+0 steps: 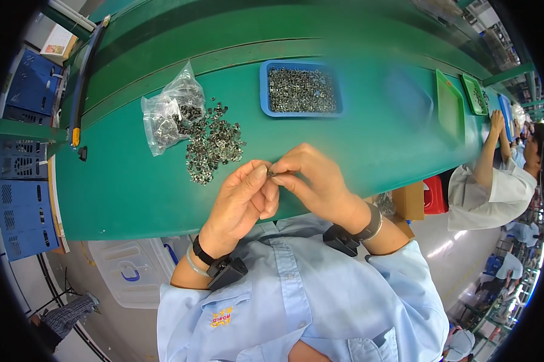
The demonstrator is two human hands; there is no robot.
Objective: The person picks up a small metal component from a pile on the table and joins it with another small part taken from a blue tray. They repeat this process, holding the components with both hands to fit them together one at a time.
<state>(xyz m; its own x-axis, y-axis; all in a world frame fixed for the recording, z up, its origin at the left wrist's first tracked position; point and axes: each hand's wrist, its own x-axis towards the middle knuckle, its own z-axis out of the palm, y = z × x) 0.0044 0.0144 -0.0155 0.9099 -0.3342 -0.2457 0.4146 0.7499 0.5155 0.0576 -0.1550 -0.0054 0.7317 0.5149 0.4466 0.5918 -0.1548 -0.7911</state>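
Observation:
Just above the table's near edge, my left hand (246, 194) and my right hand (313, 181) meet at the fingertips. Between them they pinch a small dark metal part (270, 174), mostly covered by the fingers. A loose pile of small black and silver metal parts (213, 148) lies on the green table (127, 193), beyond my left hand. The pile spills from a clear plastic bag (163, 123) holding more such parts. Farther off, a blue tray (263, 90) is filled with similar small parts.
Green trays (450, 108) stand along the table to the right, where a co-worker (495, 187) in a pale top sits. Blue plastic crates (25, 211) are stacked at the left. A clear lidded bin (127, 271) is below the table edge, and a cardboard box (408, 202) sits at right.

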